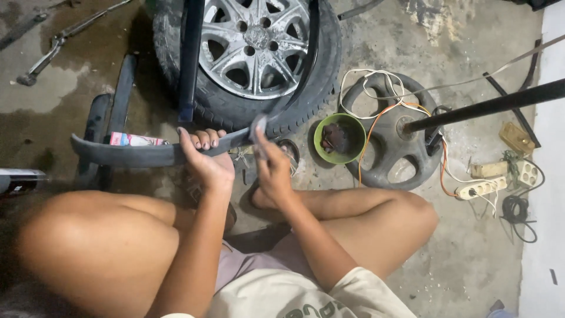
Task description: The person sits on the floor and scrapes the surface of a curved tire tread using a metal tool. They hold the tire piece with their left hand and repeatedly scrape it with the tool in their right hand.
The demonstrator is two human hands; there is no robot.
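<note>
The left hand (207, 160) grips a long curved black rubber strip (141, 154) near a small red-and-white package (134, 139), while the right hand (272, 171) pinches the strip's grey end.

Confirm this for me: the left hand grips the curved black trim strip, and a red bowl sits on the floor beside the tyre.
Wrong in one respect: the bowl is green, not red. The head view shows it beside the tyre, while the left hand grips the curved black trim strip.

Bowl (339, 138) between wheel (253, 53) and steering wheel (391, 138), on floor (471, 253).
</note>
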